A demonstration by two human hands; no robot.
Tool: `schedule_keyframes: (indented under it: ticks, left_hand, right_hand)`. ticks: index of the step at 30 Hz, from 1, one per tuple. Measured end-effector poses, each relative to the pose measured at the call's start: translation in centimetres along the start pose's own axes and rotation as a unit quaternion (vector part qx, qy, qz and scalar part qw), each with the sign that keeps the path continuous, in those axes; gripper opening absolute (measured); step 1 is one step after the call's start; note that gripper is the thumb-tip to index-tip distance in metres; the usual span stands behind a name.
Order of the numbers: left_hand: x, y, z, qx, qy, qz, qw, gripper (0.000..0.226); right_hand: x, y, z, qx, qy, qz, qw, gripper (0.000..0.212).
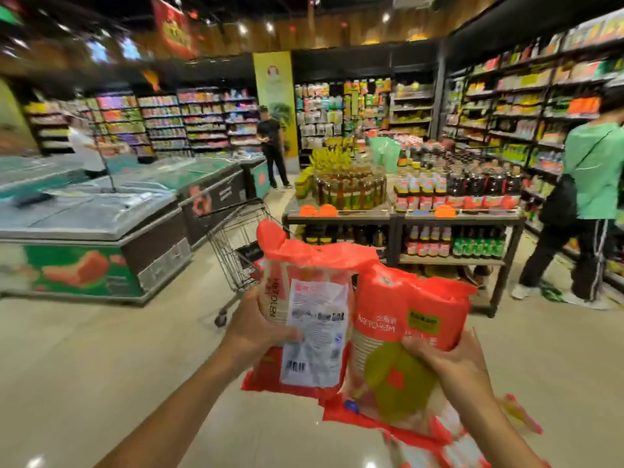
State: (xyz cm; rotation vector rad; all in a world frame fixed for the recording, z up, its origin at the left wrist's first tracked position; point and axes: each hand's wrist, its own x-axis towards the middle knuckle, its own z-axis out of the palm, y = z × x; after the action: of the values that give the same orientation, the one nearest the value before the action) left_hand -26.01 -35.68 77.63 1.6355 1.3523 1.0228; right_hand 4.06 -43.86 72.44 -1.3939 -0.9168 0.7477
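Lowering into the trolley point(233, 251) is best done singly — left pack point(317, 298) gripped by left hand point(260, 329), right pack point(381, 319) by right hand point(449, 359).

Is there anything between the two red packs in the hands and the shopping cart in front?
The left hand grips the labelled pack, the right hand the green-marked pack, directly before the shopping cart; nothing visible lies between.

stocked shelves point(526, 106), chest freezers point(101, 211), beige floor point(101, 349), ceiling spotlights point(242, 27).
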Motion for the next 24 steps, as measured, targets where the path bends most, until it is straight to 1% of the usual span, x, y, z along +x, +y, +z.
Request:
schedule_keyframes:
  ticks: [2,4,6,8,9,11,13,16,20,24]
  left_hand:
    - [-0.1,-1.7,-4.1,-0.003,0.018,-0.015,1.0,0.078]
    - [0.0,-3.4,-7.8,-0.008,0.043,-0.026,0.999,0.085]
    - [0.1,-5.0,-11.2,-0.016,0.065,-0.029,0.997,0.084]
    - [0.5,-6.6,-14.2,-0.032,0.079,-0.03,0.996,0.084]
    - [0.9,-7.4,-15.7,-0.039,0.081,-0.033,0.995,0.087]
    - [1.4,-8.8,-18.3,-0.053,0.085,-0.031,0.994,0.092]
    - [2.0,-10.1,-20.6,-0.067,0.088,-0.027,0.993,0.092]
    - [3.1,-11.7,-23.4,-0.075,0.098,-0.022,0.992,0.095]
    - [5.0,-13.3,-25.9,-0.08,0.1,-0.02,0.992,0.083]
    - [7.9,-14.9,-27.4,-0.071,0.11,-0.021,0.991,0.072]
  right_hand:
    - [0.3,-0.6,4.3,0.008,-0.035,-0.009,0.999,0.072]
    - [0.6,-1.3,8.4,0.02,-0.066,-0.009,0.998,0.07]
    - [0.5,-1.8,12.2,0.02,-0.098,-0.011,0.995,0.078]
    - [0.5,-2.2,15.8,0.001,-0.108,-0.014,0.994,0.087]
    - [0.5,-2.3,17.4,-0.01,-0.116,-0.018,0.993,0.088]
    - [0.4,-2.6,20.6,-0.023,-0.119,-0.028,0.992,0.088]
    - [0.2,-3.3,23.7,-0.036,-0.114,-0.039,0.992,0.087]
    - [0.1,-4.2,27.5,-0.047,-0.116,-0.045,0.991,0.079]
    - [1.2,-4.5,31.4,-0.063,-0.123,-0.043,0.99,0.083]
    - [3.3,-4.2,34.6,-0.068,-0.132,-0.046,0.988,0.08]
